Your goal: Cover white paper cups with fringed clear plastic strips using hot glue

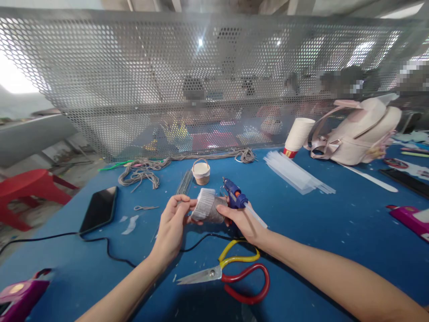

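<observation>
A small paper cup [209,206], part white and part wrapped in grey cord, lies sideways between my two hands. My left hand [174,219] is closed at its white end, thumb and forefinger pinched together at the rim; any thin cord between them is too small to make out. With the thumb on the wrapped part, my right hand [243,219] grips the cup's other end. That same hand also has a blue hot glue gun [236,194], its nozzle pointing up and away and a clear glue stick out of its back. The gun's handle is mostly hidden.
Yellow-and-red-handled scissors [216,273] lie open close in front. A small basket [201,173], grey cords [140,172] and stacked paper cups [299,134] stand farther back. A phone [99,209] and black cable [110,250] are left; clear strips [295,172] and a backpack [362,129] are right.
</observation>
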Demonstrator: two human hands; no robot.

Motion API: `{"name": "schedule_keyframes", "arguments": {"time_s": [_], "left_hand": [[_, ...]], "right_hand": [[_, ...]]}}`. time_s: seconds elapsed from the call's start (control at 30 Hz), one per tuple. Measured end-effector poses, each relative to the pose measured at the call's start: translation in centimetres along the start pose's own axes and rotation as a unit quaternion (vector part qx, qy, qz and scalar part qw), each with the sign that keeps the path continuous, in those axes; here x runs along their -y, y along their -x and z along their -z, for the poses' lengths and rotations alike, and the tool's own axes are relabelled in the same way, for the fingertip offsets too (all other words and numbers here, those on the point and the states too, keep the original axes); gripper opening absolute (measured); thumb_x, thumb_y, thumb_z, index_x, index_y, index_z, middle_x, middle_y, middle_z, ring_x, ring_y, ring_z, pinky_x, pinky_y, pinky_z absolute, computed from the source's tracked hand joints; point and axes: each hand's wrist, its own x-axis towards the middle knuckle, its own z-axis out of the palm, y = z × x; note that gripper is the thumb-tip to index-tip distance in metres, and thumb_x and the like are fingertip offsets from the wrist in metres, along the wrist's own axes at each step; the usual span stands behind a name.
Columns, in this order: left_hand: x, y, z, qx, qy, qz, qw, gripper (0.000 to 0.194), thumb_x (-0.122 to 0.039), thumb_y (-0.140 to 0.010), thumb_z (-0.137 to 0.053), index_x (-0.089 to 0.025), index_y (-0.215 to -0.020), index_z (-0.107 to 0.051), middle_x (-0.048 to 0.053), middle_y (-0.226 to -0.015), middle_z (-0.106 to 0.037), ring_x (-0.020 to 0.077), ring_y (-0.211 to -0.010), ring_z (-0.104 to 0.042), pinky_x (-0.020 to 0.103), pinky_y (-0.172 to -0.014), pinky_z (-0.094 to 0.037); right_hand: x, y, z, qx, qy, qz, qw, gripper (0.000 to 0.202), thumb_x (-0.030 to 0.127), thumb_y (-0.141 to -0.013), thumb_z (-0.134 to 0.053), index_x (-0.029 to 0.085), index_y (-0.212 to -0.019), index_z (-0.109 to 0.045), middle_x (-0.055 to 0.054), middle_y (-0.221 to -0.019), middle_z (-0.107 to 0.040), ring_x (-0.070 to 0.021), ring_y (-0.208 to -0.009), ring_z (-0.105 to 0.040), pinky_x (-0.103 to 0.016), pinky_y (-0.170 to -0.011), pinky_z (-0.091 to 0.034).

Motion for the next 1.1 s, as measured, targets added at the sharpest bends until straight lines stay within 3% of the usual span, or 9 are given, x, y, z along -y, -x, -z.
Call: {"name": "schedule_keyframes", "arguments": {"time_s": [0.1, 0.27, 0.4, 0.5, 0.6, 0.7, 0.83, 0.97, 1.1], "left_hand": [[-0.2, -0.5, 0.3, -0.033, -0.024, -0.017, 0.999, 0.018, -0.033, -0.075, -0.06, -0.021, -0.088, -0.054, 0.001, -0.087, -0.064, 0.0159, -0.073, -0.06, 0.023, -0.051, -0.049], [-0.5, -1.3, 0.9, -0.063, -0.072, -0.038, 0.995, 0.014, -0.03, -0.076, -0.052, -0.02, -0.066, -0.049, -0.007, -0.053, -0.045, 0.0107, -0.048, -0.049, 0.02, -0.043, -0.04], [-1.0, -1.2, 1.1, -0.067, -0.092, -0.042, 0.993, 0.022, -0.02, -0.075, -0.042, -0.022, -0.054, -0.035, -0.009, -0.044, -0.032, 0.0083, -0.037, -0.035, 0.019, -0.036, -0.03], [-1.3, -1.1, 1.2, -0.055, -0.117, -0.045, 0.991, 0.026, -0.02, -0.074, -0.043, -0.022, -0.049, -0.034, -0.007, -0.04, -0.035, 0.0082, -0.035, -0.034, 0.019, -0.036, -0.028], [-1.3, -1.1, 1.1, -0.032, -0.144, -0.042, 0.988, 0.023, -0.024, -0.073, -0.05, -0.02, -0.051, -0.046, -0.006, -0.041, -0.043, 0.0088, -0.038, -0.04, 0.02, -0.039, -0.032], [-1.2, -1.3, 1.0, -0.019, -0.161, -0.034, 0.986, 0.015, -0.031, -0.071, -0.059, -0.018, -0.064, -0.059, -0.004, -0.049, -0.054, 0.0113, -0.044, -0.051, 0.023, -0.047, -0.042], [-1.2, -1.3, 0.8, -0.023, -0.173, -0.031, 0.984, 0.016, -0.031, -0.065, -0.068, -0.016, -0.067, -0.063, 0.0, -0.058, -0.063, 0.0127, -0.051, -0.056, 0.025, -0.054, -0.046], [-1.4, -1.2, 0.7, -0.056, -0.159, -0.043, 0.985, 0.019, -0.027, -0.061, -0.072, -0.017, -0.074, -0.063, -0.003, -0.059, -0.06, 0.01, -0.048, -0.052, 0.022, -0.05, -0.043], [-1.3, -1.2, 0.9, -0.037, -0.115, -0.002, 0.993, 0.026, -0.034, -0.066, -0.068, -0.015, -0.083, -0.064, -0.005, -0.053, -0.053, 0.0076, -0.04, -0.044, 0.019, -0.039, -0.033]], "right_hand": [[0.2, 0.1, 0.0, -0.026, 0.011, 0.005, 1.0, 0.039, 0.042, -0.065, -0.071, 0.016, -0.093, -0.064, 0.005, -0.053, -0.052, -0.0102, -0.043, -0.042, -0.025, -0.045, -0.039], [0.3, 0.0, 0.3, -0.043, 0.042, 0.032, 0.998, 0.044, 0.042, -0.065, -0.07, 0.015, -0.099, -0.062, 0.002, -0.064, -0.057, -0.0107, -0.046, -0.045, -0.026, -0.045, -0.042], [0.1, 0.1, 0.5, -0.045, 0.053, 0.063, 0.996, 0.047, 0.039, -0.065, -0.071, 0.014, -0.103, -0.058, -0.001, -0.075, -0.058, -0.0115, -0.053, -0.05, -0.026, -0.049, -0.045], [-0.5, 0.2, 0.8, -0.043, 0.073, 0.106, 0.991, 0.044, 0.038, -0.068, -0.071, 0.015, -0.102, -0.056, -0.004, -0.088, -0.06, -0.0133, -0.063, -0.054, -0.027, -0.056, -0.048], [-1.0, 0.1, 1.1, -0.045, 0.106, 0.154, 0.981, 0.039, 0.038, -0.072, -0.07, 0.017, -0.102, -0.055, -0.007, -0.1, -0.061, -0.0158, -0.075, -0.057, -0.03, -0.066, -0.05], [-1.3, 0.1, 1.3, -0.041, 0.129, 0.182, 0.974, 0.04, 0.037, -0.073, -0.07, 0.018, -0.105, -0.055, -0.007, -0.103, -0.062, -0.0178, -0.083, -0.059, -0.032, -0.074, -0.05], [-1.2, 0.2, 1.3, -0.031, 0.134, 0.221, 0.966, 0.043, 0.034, -0.073, -0.07, 0.018, -0.109, -0.053, -0.008, -0.105, -0.061, -0.0183, -0.084, -0.06, -0.033, -0.076, -0.05], [-1.1, 0.3, 1.3, -0.038, 0.178, 0.258, 0.949, 0.045, 0.032, -0.072, -0.071, 0.02, -0.112, -0.053, -0.007, -0.102, -0.062, -0.0192, -0.085, -0.06, -0.034, -0.076, -0.05], [-1.2, 0.3, 1.5, -0.02, 0.225, 0.33, 0.916, 0.049, 0.032, -0.074, -0.07, 0.021, -0.118, -0.049, -0.008, -0.107, -0.061, -0.0224, -0.093, -0.061, -0.036, -0.081, -0.05]]}}
